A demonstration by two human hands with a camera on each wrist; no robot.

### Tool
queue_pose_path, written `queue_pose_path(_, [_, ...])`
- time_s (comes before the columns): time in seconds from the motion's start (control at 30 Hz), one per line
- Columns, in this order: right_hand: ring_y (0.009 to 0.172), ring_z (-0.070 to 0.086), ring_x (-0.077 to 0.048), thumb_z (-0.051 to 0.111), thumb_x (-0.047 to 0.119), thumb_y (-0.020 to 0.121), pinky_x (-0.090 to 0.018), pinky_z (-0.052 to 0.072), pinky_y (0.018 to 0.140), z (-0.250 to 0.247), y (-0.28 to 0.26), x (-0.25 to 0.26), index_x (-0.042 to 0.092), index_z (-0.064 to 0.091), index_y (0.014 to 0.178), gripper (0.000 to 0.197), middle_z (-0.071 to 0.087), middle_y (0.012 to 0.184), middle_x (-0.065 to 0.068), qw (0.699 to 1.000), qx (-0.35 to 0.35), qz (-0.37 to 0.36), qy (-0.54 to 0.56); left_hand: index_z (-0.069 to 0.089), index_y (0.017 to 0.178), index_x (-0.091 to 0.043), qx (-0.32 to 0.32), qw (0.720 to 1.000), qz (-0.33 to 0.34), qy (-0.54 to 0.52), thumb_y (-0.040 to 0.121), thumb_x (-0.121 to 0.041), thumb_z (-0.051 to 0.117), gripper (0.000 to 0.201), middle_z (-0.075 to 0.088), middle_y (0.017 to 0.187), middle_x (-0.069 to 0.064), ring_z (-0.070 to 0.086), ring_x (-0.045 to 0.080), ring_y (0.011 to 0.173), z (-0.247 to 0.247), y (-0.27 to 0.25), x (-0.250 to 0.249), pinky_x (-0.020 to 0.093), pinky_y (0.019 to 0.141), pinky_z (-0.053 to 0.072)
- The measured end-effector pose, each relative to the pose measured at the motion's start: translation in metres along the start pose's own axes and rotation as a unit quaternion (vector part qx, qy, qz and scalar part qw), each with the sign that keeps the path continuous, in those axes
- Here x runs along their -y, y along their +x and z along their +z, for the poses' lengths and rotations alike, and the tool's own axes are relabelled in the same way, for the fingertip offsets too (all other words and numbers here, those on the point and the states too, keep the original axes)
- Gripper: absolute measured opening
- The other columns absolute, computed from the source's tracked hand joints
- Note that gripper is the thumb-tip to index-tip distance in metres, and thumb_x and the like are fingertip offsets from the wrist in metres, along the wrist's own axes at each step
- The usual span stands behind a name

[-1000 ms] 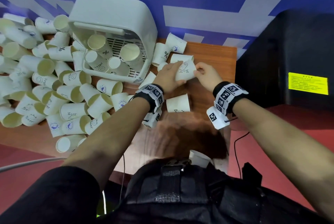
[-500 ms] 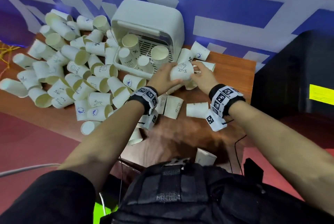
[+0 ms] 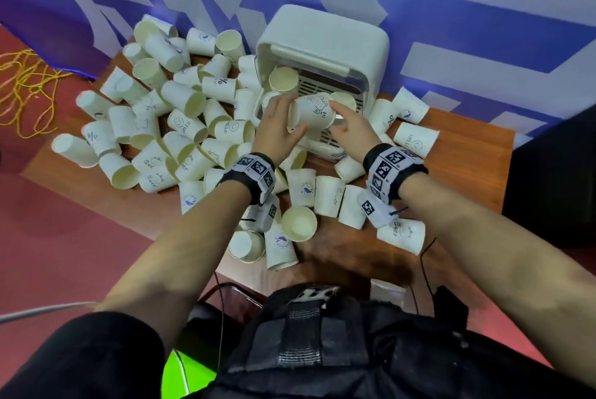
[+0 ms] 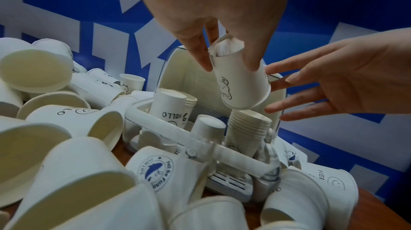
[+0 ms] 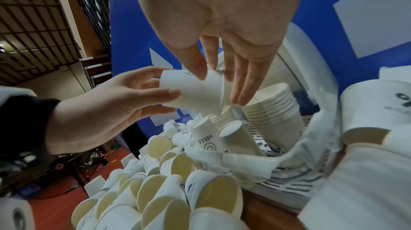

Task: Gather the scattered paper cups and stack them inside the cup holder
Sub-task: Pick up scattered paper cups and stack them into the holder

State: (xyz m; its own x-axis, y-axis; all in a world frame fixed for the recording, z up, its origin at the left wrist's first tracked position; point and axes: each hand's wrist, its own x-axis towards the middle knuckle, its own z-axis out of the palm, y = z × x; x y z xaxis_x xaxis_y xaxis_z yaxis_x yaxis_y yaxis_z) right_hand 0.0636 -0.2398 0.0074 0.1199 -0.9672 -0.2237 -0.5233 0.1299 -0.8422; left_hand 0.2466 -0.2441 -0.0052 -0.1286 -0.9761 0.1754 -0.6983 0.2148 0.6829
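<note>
Over on the left, a big heap of loose cups [image 3: 154, 127] is lying on its sides across the wooden table [image 3: 467, 153], spilling right up against the white cup holder [image 3: 322, 44], so most of the gathering is, by my reckoning, not yet done. The person's left hand [image 3: 274, 127] is gripping one paper cup [image 3: 311, 113] by its base end, thumb and fingers curled around the wall, tipping it mouth-downward just above the holder. I'd guess that tilt is meant to line it up with the nested stack [image 4: 249, 124] standing inside the holder, directly beneath its rim. Other cups are sitting upside down in the holder beside that stack. To the right, the right hand [image 3: 350, 131] is reaching in with fingers straight and spread, fingertips [image 5: 235, 93] touching the cup's open rim, seemingly steadying and guiding it rather than holding it.
</note>
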Motion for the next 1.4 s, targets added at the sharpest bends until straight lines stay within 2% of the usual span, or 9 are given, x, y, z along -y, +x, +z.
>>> queue_pose_path(0.07, [0.068, 0.048, 0.008, 0.044, 0.007, 0.094, -0.005, 0.039, 0.064, 0.007, 0.009, 0.007, 0.018, 0.036, 0.146, 0.053, 0.05, 0.095, 0.012, 1.0, 0.003, -0.004, -0.013, 0.044, 0.136, -0.015, -0.007, 1.0, -0.005, 0.001, 0.084, -0.03, 0.068, 0.06, 0.049, 0.13, 0.006, 0.049, 0.022, 0.118, -0.006, 0.008, 0.011, 0.039, 0.094, 0.046])
queue_pose_path(0.17, [0.124, 0.046, -0.013, 0.044, 0.007, 0.095, -0.016, 0.029, 0.101, 0.015, 0.021, 0.014, 0.015, 0.039, 0.144, 0.049, 0.045, 0.141, -0.005, 0.997, -0.019, -0.031, -0.071, 0.042, 0.135, -0.014, -0.009, 1.0, -0.027, 0.003, 0.082, -0.032, 0.068, 0.061, 0.05, 0.131, 0.005, 0.048, 0.023, 0.12, -0.01, 0.021, 0.026, 0.042, 0.091, 0.048])
queue_pose_path(0.23, [0.135, 0.036, -0.018, 0.045, 0.006, 0.095, -0.016, 0.02, 0.106, 0.021, 0.029, 0.014, 0.013, 0.041, 0.142, 0.048, 0.039, 0.147, -0.006, 0.994, -0.034, -0.043, -0.094, 0.044, 0.133, -0.011, -0.009, 1.0, -0.019, 0.002, 0.082, -0.027, 0.068, 0.059, 0.05, 0.128, 0.008, 0.048, 0.025, 0.118, -0.009, 0.028, 0.033, 0.043, 0.094, 0.046])
queue_pose_path(0.37, [0.139, 0.03, -0.02, 0.043, 0.003, 0.094, -0.024, 0.018, 0.113, 0.024, 0.045, 0.007, 0.014, 0.041, 0.143, 0.05, 0.036, 0.149, -0.007, 0.991, -0.036, -0.04, -0.124, 0.046, 0.132, -0.011, -0.004, 1.0, 0.0, 0.001, 0.082, -0.02, 0.067, 0.055, 0.049, 0.129, 0.01, 0.045, 0.025, 0.12, -0.003, 0.044, 0.044, 0.036, 0.1, 0.04])
queue_pose_path(0.47, [0.139, 0.029, -0.021, 0.042, 0.002, 0.093, -0.019, 0.016, 0.109, 0.023, 0.053, 0.005, 0.013, 0.04, 0.143, 0.051, 0.035, 0.15, -0.009, 0.988, -0.033, -0.04, -0.148, 0.047, 0.133, -0.01, 0.002, 1.0, 0.017, 0.001, 0.083, -0.018, 0.067, 0.055, 0.049, 0.132, 0.011, 0.044, 0.026, 0.122, 0.005, 0.055, 0.051, 0.031, 0.102, 0.036])
queue_pose_path(0.7, [0.144, 0.019, -0.019, 0.039, -0.001, 0.093, -0.022, 0.009, 0.114, 0.027, 0.072, 0.002, 0.013, 0.034, 0.146, 0.055, 0.03, 0.153, -0.005, 0.977, -0.011, -0.049, -0.206, 0.046, 0.133, -0.008, 0.025, 0.999, 0.037, 0.004, 0.083, -0.023, 0.062, 0.055, 0.05, 0.132, 0.01, 0.045, 0.031, 0.121, 0.02, 0.075, 0.064, 0.041, 0.103, 0.039])
queue_pose_path(0.87, [0.145, 0.018, -0.024, 0.041, 0.0, 0.093, -0.032, 0.011, 0.119, 0.034, 0.083, 0.001, 0.011, 0.031, 0.147, 0.056, 0.031, 0.153, -0.005, 0.972, 0.0, -0.069, -0.225, 0.049, 0.135, -0.006, 0.034, 0.998, 0.053, 0.02, 0.086, -0.023, 0.065, 0.054, 0.05, 0.134, 0.012, 0.047, 0.03, 0.12, 0.03, 0.079, 0.071, 0.031, 0.099, 0.037])
queue_pose_path(1.13, [0.144, 0.018, -0.024, 0.038, 0.002, 0.091, -0.042, 0.011, 0.118, 0.035, 0.09, -0.011, 0.022, 0.026, 0.149, 0.062, 0.036, 0.151, -0.001, 0.957, 0.014, -0.075, -0.281, 0.058, 0.123, 0.003, 0.05, 0.991, 0.1, 0.073, 0.082, -0.029, 0.061, 0.052, 0.061, 0.12, 0.021, 0.06, 0.037, 0.106, 0.039, 0.085, 0.077, 0.043, 0.092, 0.047])
queue_pose_path(1.4, [0.146, 0.012, -0.023, 0.04, 0.007, 0.092, -0.043, 0.007, 0.118, 0.034, 0.097, -0.02, 0.018, 0.041, 0.141, 0.05, 0.039, 0.148, -0.003, 0.942, 0.044, -0.039, -0.332, 0.06, 0.125, -0.006, 0.081, 0.977, 0.116, 0.159, 0.084, -0.026, 0.062, 0.046, 0.062, 0.125, 0.012, 0.058, 0.033, 0.11, 0.051, 0.085, 0.086, 0.044, 0.098, 0.036])
